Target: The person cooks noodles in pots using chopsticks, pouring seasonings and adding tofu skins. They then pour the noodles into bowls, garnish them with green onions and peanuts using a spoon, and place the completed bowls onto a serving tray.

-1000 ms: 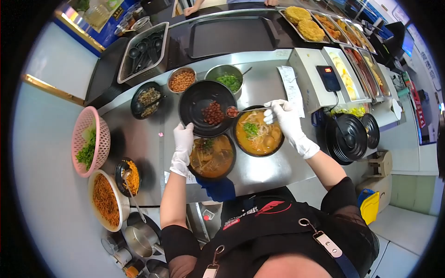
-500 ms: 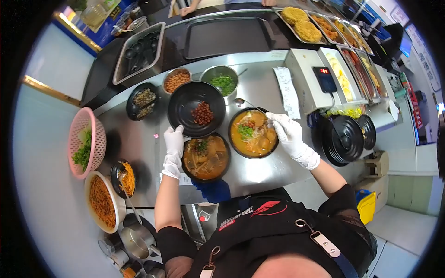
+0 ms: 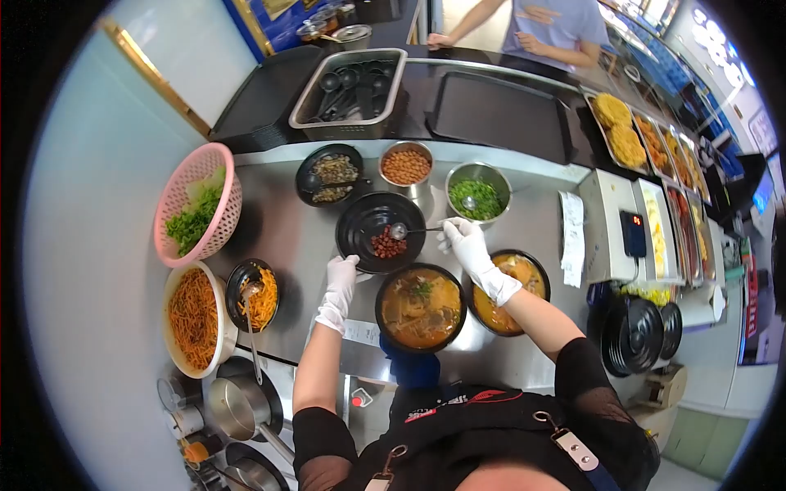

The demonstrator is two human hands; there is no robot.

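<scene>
My left hand (image 3: 337, 290), in a white glove, grips the near-left rim of a black bowl (image 3: 359, 219). Reddish-brown peanuts (image 3: 388, 245) lie in its bottom and the bowl tilts slightly. Gloved too, my right hand (image 3: 470, 252) is closed on the handle of a small metal spoon (image 3: 399, 231), whose head is inside the bowl beside the peanuts. Nearest me stands a black bowl of soup (image 3: 422, 307) with green garnish. A second soup bowl (image 3: 528, 278) is partly covered by my right hand and forearm.
Behind are chopped scallions (image 3: 476, 196), a pot of beans (image 3: 406, 166) and a dark bowl of chopped topping (image 3: 332, 173). Left stand a pink basket of greens (image 3: 225, 217) and bowls of orange shreds (image 3: 260, 303). A person (image 3: 548, 29) stands beyond the black tray (image 3: 499, 114).
My right hand has brought the spoon from above the right soup bowl leftward into the peanut bowl. My left hand still holds that bowl's rim. The whole view has shifted.
</scene>
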